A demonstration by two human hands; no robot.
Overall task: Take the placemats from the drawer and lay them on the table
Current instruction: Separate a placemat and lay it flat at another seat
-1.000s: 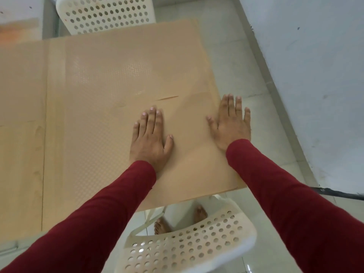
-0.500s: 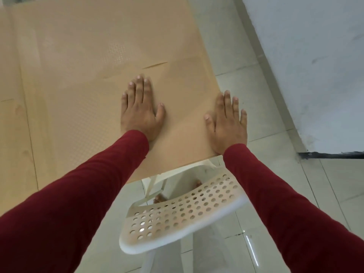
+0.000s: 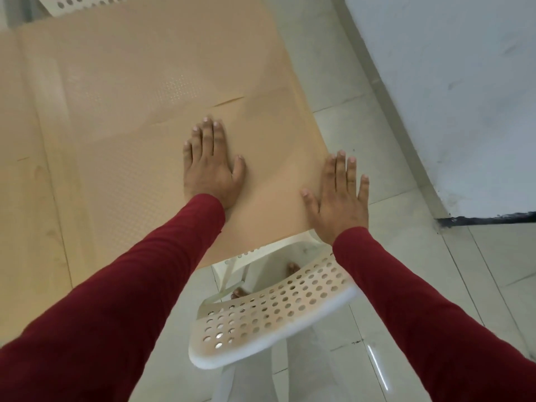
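Observation:
A large beige placemat [image 3: 139, 117] with a fine dotted texture lies flat over the right part of the light wooden table [image 3: 26, 204]. My left hand [image 3: 210, 166] presses palm-down on the mat, fingers together and pointing away from me. At the mat's near right corner my right hand [image 3: 340, 198] lies flat with fingers spread, partly past the table's edge. Neither hand holds anything. A crease or mat edge [image 3: 229, 101] runs across just beyond my left fingertips.
A white perforated plastic chair [image 3: 272, 309] stands below the table's near edge, with bare feet visible beneath it. Another white chair [image 3: 87, 1] shows at the far side. Pale floor tiles [image 3: 362, 97] run along a white wall [image 3: 464, 82] on the right.
Both hands have slid back toward me and to the right over the mat. My right hand has reached the mat's right corner and edge. The view has tilted down.

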